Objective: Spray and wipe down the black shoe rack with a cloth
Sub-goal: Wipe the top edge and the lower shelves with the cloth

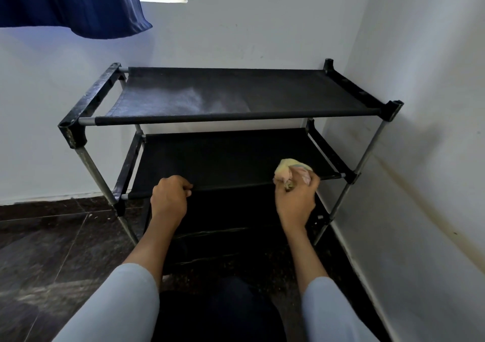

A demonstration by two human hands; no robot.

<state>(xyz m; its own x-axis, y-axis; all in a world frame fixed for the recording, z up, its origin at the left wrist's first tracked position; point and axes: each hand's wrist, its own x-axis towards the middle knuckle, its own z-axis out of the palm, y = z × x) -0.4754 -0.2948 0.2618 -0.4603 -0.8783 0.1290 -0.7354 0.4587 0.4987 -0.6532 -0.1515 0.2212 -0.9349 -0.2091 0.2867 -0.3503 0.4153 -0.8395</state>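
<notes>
Now | left hand grip curled on shoe rack rail | right hand grip pinching cloth

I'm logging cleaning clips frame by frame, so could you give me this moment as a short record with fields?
setting: black shoe rack standing in a room corner against pale walls, dark tiled floor
top shelf: pale dusty or misted patch on its left half
middle shelf: dark fabric, being worked on
left hand: grips the front edge of the middle shelf
right hand: holds a bunched yellowish cloth at the shelf's right front
spray bottle: not in view
other: blue fabric hanging at upper left
</notes>
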